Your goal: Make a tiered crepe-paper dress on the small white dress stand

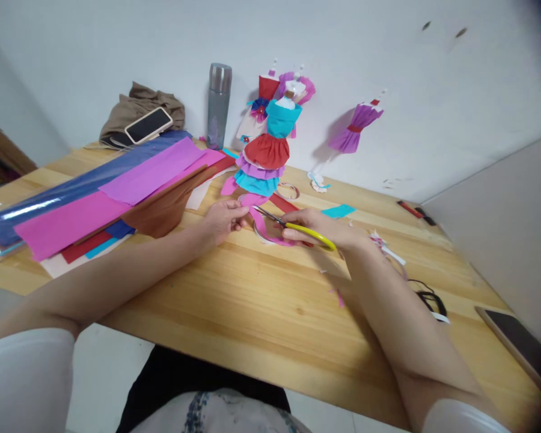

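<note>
My left hand [228,220] is closed, thumb and fingertips pinching the edge of a pink crepe paper strip [261,225]. My right hand [318,224] grips a pair of scissors [314,233] with yellow handles. Their blades point left and lie at the strip close to my left fingertips; whether they have cut into it I cannot tell. Part of the strip curls down onto the table under the scissors. Just behind both hands stands a small dress form [267,149] in a tiered paper dress of turquoise, red and purple.
Coloured crepe paper sheets [81,222] are piled at the left of the wooden table [234,313]. Behind them are a phone [148,125] on brown cloth and a grey bottle [218,108]. A purple-dressed form [354,129] leans by the wall. Another phone [518,340] lies right.
</note>
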Action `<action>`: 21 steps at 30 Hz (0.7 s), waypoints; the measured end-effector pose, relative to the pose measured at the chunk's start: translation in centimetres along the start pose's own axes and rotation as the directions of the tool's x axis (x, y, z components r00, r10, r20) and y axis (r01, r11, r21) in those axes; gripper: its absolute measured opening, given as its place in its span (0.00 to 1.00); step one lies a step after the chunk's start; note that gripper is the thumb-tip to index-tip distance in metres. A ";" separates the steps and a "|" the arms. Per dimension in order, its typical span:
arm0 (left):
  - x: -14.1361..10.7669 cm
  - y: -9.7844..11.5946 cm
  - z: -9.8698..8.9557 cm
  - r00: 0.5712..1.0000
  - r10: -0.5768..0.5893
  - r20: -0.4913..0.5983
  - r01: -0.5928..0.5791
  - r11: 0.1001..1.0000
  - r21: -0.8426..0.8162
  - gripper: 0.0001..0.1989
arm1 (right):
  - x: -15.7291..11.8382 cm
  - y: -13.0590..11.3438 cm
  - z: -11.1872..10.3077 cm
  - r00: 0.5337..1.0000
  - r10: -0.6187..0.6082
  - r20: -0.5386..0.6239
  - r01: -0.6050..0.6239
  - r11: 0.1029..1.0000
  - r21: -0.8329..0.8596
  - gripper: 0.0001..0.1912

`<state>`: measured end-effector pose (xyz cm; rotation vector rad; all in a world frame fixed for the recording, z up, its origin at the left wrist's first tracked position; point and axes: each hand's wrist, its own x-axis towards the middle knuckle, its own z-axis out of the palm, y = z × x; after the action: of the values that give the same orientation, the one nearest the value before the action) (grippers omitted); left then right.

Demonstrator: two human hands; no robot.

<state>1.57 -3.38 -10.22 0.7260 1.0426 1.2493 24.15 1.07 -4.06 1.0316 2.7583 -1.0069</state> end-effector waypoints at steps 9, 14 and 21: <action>-0.2 -0.3 0.0 0.999 0.013 0.038 -0.013 1.000 0.006 0.16 | 1.5 0.3 -0.4 0.995 -0.043 0.095 0.039 0.998 0.048 0.27; -0.1 -0.4 -0.2 0.998 0.019 0.058 -0.021 0.999 0.025 0.14 | 1.9 -0.1 -1.2 0.993 -0.073 0.093 0.070 0.997 0.036 0.23; -0.1 -0.3 -0.1 0.998 0.014 0.056 -0.016 0.999 0.028 0.15 | 2.7 -1.0 -2.1 0.986 -0.091 0.143 0.088 0.996 0.026 0.22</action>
<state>1.57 -3.60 -10.50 0.7876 1.0128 1.2224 21.80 3.25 -2.48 0.8087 2.7036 -1.0752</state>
